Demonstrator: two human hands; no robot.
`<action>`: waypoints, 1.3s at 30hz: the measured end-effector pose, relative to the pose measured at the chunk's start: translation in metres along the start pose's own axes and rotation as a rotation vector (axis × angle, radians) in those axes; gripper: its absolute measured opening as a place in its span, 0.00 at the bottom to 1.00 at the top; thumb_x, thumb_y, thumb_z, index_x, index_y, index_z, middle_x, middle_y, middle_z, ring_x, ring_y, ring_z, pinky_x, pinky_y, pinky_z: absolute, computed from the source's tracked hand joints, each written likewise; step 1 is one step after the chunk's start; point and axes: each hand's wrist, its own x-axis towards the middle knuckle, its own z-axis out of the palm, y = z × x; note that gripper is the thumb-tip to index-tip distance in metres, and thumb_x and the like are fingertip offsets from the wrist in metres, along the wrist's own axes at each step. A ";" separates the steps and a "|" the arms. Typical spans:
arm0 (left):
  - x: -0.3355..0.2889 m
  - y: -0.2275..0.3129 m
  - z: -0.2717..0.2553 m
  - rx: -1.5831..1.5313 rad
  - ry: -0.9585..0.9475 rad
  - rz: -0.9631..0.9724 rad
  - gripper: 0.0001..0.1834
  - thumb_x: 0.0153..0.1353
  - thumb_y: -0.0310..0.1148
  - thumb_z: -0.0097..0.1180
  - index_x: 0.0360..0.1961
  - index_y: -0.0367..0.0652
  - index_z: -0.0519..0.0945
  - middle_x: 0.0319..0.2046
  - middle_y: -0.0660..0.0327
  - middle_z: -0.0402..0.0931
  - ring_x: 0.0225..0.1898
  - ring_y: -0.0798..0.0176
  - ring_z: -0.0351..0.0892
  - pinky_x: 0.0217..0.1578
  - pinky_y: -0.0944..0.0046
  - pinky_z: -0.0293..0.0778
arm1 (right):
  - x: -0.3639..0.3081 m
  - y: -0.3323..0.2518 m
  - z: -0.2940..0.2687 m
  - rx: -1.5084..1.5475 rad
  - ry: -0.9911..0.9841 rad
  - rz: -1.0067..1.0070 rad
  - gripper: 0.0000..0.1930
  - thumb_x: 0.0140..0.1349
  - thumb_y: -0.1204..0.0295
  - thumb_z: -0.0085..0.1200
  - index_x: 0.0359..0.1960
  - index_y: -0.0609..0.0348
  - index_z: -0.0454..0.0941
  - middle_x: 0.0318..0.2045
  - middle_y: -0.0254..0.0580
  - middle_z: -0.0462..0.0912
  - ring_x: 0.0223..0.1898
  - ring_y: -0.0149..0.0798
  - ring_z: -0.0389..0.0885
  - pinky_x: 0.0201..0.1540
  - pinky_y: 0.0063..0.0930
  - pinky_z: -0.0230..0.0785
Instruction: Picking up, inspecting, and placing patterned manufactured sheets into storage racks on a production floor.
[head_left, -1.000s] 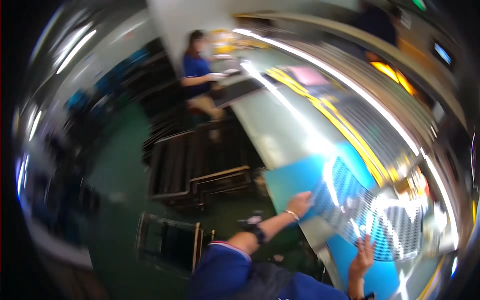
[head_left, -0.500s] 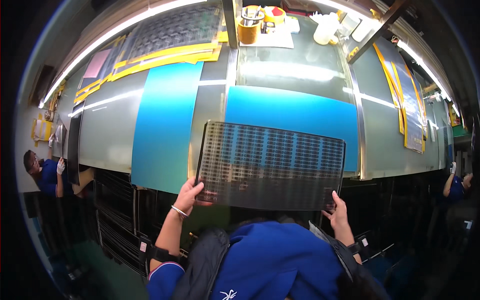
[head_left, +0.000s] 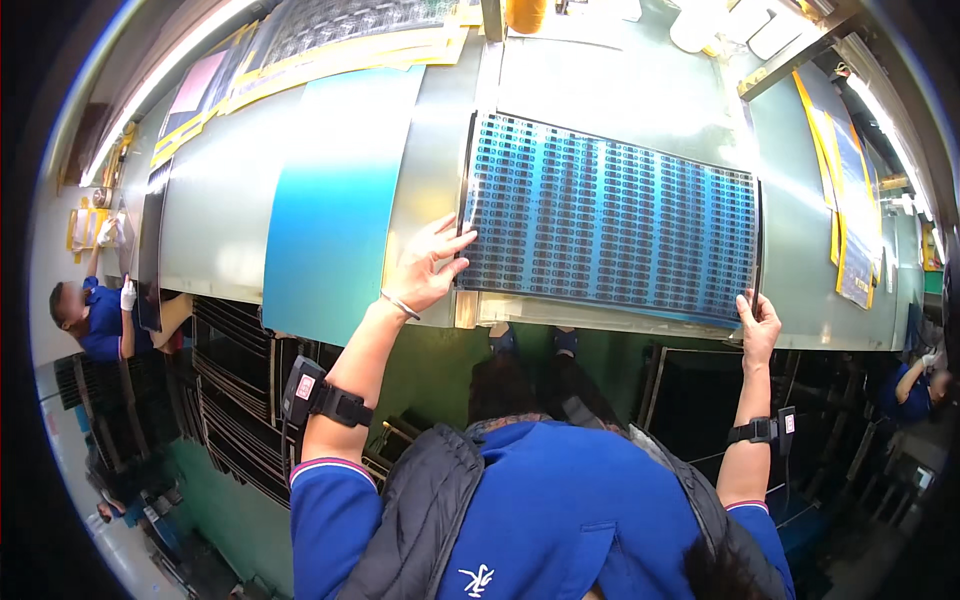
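Note:
A dark-bordered, see-through film sheet [head_left: 612, 215] with rows of small dark marks lies over a blue panel, which shows through it. At the film's left edge is my left hand [head_left: 428, 268], thumb and fingertips closed on the border. My right hand [head_left: 760, 322] pinches the film's lower right corner between thumb and fingers. The film mostly covers the blue panel beneath, so how closely their edges match I cannot tell. A second blue panel [head_left: 335, 190] lies bare to the left, its near end reaching past the bench edge.
Yellow-edged films [head_left: 350, 55] lie at the back left, others [head_left: 838, 200] at the right. White bottles [head_left: 700, 25] and an orange container [head_left: 527, 14] stand at the back. A metal post [head_left: 800, 55] rises at the back right. Black racks [head_left: 235, 360] stand below the bench [head_left: 215, 240]. Co-workers [head_left: 95, 310] are at both sides.
Both hands have moved forward, away from my body, carrying the film from in front of the bench onto the right-hand blue panel. The film now lies flatter over it.

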 end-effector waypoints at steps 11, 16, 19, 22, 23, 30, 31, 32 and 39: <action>-0.003 -0.007 0.002 0.056 -0.185 0.017 0.37 0.50 0.22 0.56 0.63 0.57 0.65 0.67 0.58 0.54 0.71 0.45 0.34 0.67 0.45 0.29 | -0.001 0.011 0.004 0.003 0.055 0.026 0.15 0.57 0.72 0.61 0.45 0.63 0.78 0.32 0.26 0.77 0.33 0.21 0.72 0.39 0.15 0.66; -0.005 -0.005 0.001 0.032 -0.212 -0.002 0.39 0.49 0.21 0.56 0.65 0.58 0.62 0.67 0.55 0.53 0.71 0.46 0.31 0.67 0.46 0.26 | -0.004 0.018 0.002 0.024 0.058 0.020 0.14 0.57 0.72 0.61 0.44 0.63 0.79 0.32 0.25 0.77 0.33 0.20 0.72 0.39 0.14 0.66; -0.004 -0.004 0.001 0.019 -0.222 -0.016 0.40 0.49 0.21 0.55 0.65 0.58 0.61 0.67 0.56 0.51 0.71 0.47 0.31 0.67 0.47 0.25 | -0.004 0.016 0.004 0.026 0.058 0.026 0.14 0.56 0.73 0.61 0.44 0.63 0.79 0.32 0.25 0.77 0.33 0.20 0.72 0.39 0.14 0.66; -0.002 -0.002 0.001 0.021 -0.217 -0.023 0.41 0.49 0.20 0.55 0.65 0.59 0.61 0.68 0.56 0.50 0.71 0.47 0.30 0.67 0.47 0.25 | -0.001 0.016 0.005 0.020 0.058 0.022 0.14 0.56 0.73 0.61 0.44 0.63 0.79 0.32 0.25 0.77 0.33 0.20 0.72 0.39 0.14 0.66; -0.001 0.000 0.001 0.027 -0.211 -0.021 0.41 0.49 0.20 0.55 0.65 0.59 0.61 0.68 0.57 0.49 0.71 0.47 0.31 0.67 0.47 0.25 | -0.001 0.015 0.003 0.021 0.061 0.015 0.13 0.57 0.73 0.61 0.43 0.63 0.79 0.32 0.25 0.77 0.33 0.20 0.72 0.39 0.14 0.66; 0.004 0.003 0.001 0.145 -0.183 0.042 0.40 0.49 0.22 0.56 0.65 0.59 0.61 0.69 0.58 0.47 0.71 0.45 0.31 0.67 0.46 0.28 | 0.007 0.009 -0.002 0.118 0.063 0.036 0.13 0.55 0.75 0.62 0.42 0.62 0.79 0.32 0.26 0.78 0.33 0.21 0.73 0.40 0.15 0.66; 0.007 0.006 0.002 0.149 -0.206 0.033 0.41 0.48 0.21 0.56 0.66 0.59 0.60 0.69 0.60 0.44 0.71 0.46 0.30 0.67 0.46 0.27 | 0.004 0.006 -0.010 0.193 0.020 0.075 0.12 0.54 0.75 0.62 0.41 0.61 0.79 0.33 0.28 0.78 0.35 0.23 0.74 0.41 0.17 0.66; 0.012 0.010 0.006 0.150 -0.226 0.031 0.42 0.48 0.21 0.56 0.66 0.59 0.60 0.70 0.62 0.42 0.71 0.47 0.29 0.67 0.45 0.27 | 0.006 0.000 -0.019 0.266 -0.018 0.107 0.12 0.54 0.76 0.62 0.41 0.60 0.79 0.33 0.29 0.78 0.36 0.24 0.74 0.43 0.19 0.66; -0.009 0.006 -0.001 0.281 -0.241 -0.026 0.42 0.44 0.19 0.56 0.65 0.53 0.62 0.69 0.58 0.45 0.71 0.46 0.32 0.67 0.46 0.32 | 0.078 -0.052 -0.005 0.492 -0.426 0.296 0.42 0.56 0.71 0.60 0.68 0.48 0.46 0.50 0.43 0.74 0.47 0.32 0.73 0.45 0.27 0.66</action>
